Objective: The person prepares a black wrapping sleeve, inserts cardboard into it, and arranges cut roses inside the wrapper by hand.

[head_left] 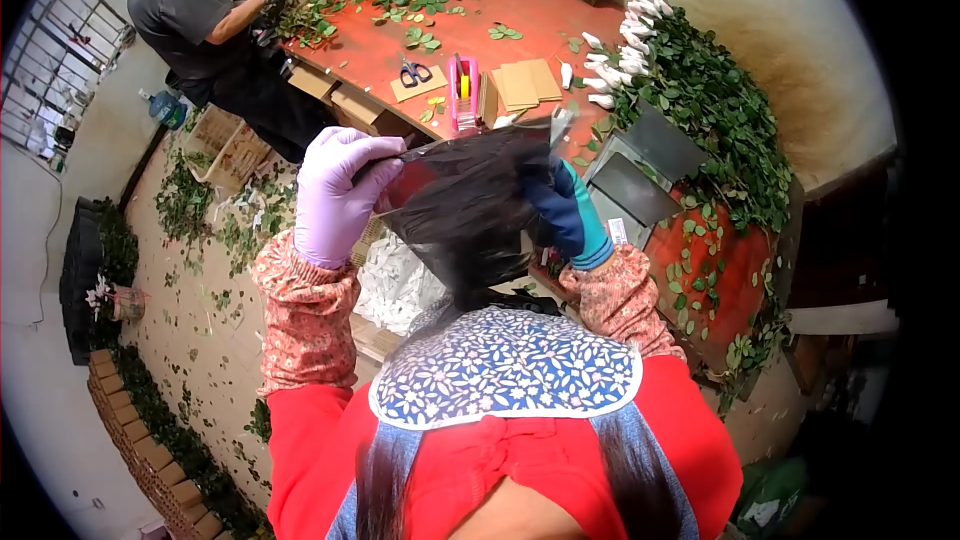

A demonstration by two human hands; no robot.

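My left hand (342, 190), in a lilac glove, pinches the upper left edge of a dark, shiny, thin plastic sheet or bag (465, 205). The plastic hangs in front of my chest, stretched between both hands. My right hand (572, 215), in a dark blue and teal glove, is at the right side of the plastic; its fingers are partly covered by it. Just beyond the plastic stand a pink tape dispenser (464, 95) and brown cardboard pieces (520, 86) on the red table (370, 55).
Scissors (414, 72) lie on cardboard at the table's near edge. Grey flat panels (635, 175) are right of my hands, beside leafy stems (720, 120) with white-wrapped heads. A co-worker (190, 30) stands at the upper left. A crate (225, 145) sits on the leaf-strewn floor.
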